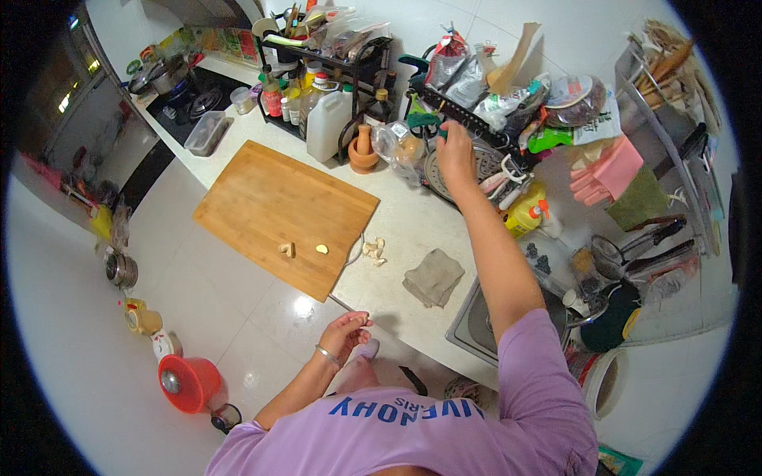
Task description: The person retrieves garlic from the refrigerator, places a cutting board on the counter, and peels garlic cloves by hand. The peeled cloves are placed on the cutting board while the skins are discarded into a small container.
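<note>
My right hand (456,152) is stretched out to the back of the counter, at the front of a black perforated rack (461,113). Something dark green shows at its fingertips, but whether they grip it is unclear. My left hand (348,333), with a silver bangle at the wrist, hovers before the counter's front edge, fingers curled together; any small thing inside is hidden. On the wooden cutting board (280,202) lie a pale peeled garlic clove (322,249) and a brownish piece of garlic (287,249). Garlic skins (374,251) lie beside the board, and a folded grey cloth (434,277) is farther right.
A mortar (363,157) with its pestle and a white plastic jug (328,126) stand behind the board. A yellow bottle (527,211) is near my right forearm. The sink (476,324) lies below that arm. At the far left is a cooktop (193,98); a red bucket (189,384) stands on the floor.
</note>
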Available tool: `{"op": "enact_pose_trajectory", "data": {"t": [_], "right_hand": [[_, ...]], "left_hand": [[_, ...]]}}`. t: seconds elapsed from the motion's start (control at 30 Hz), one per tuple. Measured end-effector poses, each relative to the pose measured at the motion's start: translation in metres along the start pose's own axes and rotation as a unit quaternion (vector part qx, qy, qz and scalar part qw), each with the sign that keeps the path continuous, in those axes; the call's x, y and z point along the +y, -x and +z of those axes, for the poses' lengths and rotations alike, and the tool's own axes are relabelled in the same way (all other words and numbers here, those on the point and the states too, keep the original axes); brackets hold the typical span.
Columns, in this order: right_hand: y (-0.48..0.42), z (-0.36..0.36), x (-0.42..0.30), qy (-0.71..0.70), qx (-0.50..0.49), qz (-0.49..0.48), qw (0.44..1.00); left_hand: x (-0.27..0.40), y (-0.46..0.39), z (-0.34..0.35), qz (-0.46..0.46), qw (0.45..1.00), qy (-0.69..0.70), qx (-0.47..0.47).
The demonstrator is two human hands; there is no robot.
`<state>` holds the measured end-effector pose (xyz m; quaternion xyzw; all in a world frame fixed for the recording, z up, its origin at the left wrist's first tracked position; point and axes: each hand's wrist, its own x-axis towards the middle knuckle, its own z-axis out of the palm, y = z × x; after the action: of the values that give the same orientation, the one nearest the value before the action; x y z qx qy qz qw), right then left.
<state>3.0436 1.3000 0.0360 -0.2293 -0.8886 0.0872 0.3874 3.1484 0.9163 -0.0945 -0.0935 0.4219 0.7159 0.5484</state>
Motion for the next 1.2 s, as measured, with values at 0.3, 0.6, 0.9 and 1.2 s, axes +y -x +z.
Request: {"op": "enact_pose_trajectory", "data": {"t": [0.3,0.6,0.9,1.2], "right_hand": [[-0.035,0.012,0.005,0.041,0.003,0.003,0.999],[-0.036,-0.044,0.004,-0.106,0.050,-0.076,0.990],[-0.078,-0.054,0.034,0.153,-0.015,-0.135,0.979],[-0.080,-0.065,0.011,0.180,-0.100,-0.045,0.978]], "left_hand": [[0.000,-0.009,-0.019,-0.015,0.999,0.018,0.025],[0.001,-0.030,-0.017,-0.033,0.999,0.014,0.014],[0.000,-0.036,-0.005,-0.047,0.999,0.015,0.001],[-0.005,-0.041,-0.019,-0.046,0.999,-0.001,0.022]]}}
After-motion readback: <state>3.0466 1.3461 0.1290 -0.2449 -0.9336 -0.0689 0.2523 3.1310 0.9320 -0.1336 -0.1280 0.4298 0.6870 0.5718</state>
